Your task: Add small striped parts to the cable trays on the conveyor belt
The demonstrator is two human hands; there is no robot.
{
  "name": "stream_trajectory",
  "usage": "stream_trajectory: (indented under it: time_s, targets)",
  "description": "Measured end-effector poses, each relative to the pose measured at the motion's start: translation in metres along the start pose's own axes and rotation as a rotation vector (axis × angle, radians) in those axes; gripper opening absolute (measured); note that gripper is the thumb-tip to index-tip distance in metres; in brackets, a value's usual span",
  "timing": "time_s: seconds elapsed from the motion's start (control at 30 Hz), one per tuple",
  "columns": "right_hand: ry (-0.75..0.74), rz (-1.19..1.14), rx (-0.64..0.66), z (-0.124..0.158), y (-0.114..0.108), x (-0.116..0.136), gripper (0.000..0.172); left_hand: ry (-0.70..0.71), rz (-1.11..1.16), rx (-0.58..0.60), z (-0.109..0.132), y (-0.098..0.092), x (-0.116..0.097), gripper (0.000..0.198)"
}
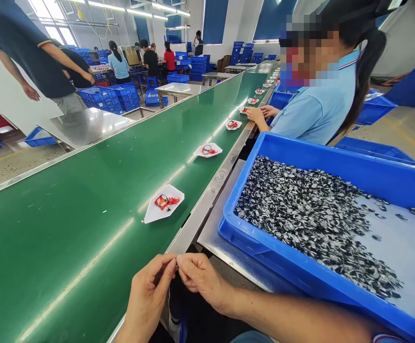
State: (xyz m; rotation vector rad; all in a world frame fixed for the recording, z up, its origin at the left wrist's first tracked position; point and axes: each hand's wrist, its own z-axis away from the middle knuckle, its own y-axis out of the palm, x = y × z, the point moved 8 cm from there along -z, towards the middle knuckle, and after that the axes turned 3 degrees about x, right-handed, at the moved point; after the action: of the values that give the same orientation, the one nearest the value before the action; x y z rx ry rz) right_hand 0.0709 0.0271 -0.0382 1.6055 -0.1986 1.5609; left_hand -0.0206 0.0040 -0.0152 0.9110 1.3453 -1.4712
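My left hand (150,290) and my right hand (202,281) meet fingertip to fingertip over the metal edge of the conveyor. Both are pinched closed, and whatever lies between the fingers is too small and hidden to name. Just beyond them, on the green conveyor belt (86,205), sits a white angular tray (150,213) with red pieces (173,200) and a dark ring in it. To the right of my hands stands a blue bin (250,245) holding a heap of small black and silvery parts (300,214).
More white trays with red pieces, such as this tray (215,153), line the belt's right side into the distance. A co-worker (318,109) in light blue sits beyond the bin, hands at a tray. Across the belt are a metal table (86,126) and stacked blue crates (102,97).
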Motion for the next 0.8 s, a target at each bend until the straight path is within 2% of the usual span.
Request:
stream_trajectory:
  time_s: [0.2,0.3,0.43,0.6,0.67,0.8]
  targets:
    - [0.046,-0.208,0.019,-0.003,0.001,-0.001,0.045,-0.061,0.018,-0.073,0.002,-0.005,0.008,0.031]
    - [0.071,-0.348,0.041,-0.006,-0.001,0.0,0.042,-0.041,-0.036,-0.154,0.002,-0.014,0.008,0.03]
    - [0.129,-0.51,0.08,-0.008,0.0,-0.003,0.035,0.019,-0.248,-0.313,0.0,-0.044,-0.008,0.03]
    - [0.126,-0.61,0.082,-0.009,-0.001,-0.005,0.03,0.054,-0.554,-0.502,-0.005,-0.088,-0.034,0.027]
    - [0.116,-0.627,0.084,-0.009,0.0,-0.005,0.028,0.053,-0.732,-0.504,-0.011,-0.096,-0.039,0.027]
    - [0.079,-0.641,0.105,-0.008,0.004,-0.002,0.026,0.036,-1.129,-0.378,-0.026,-0.093,-0.037,0.029]
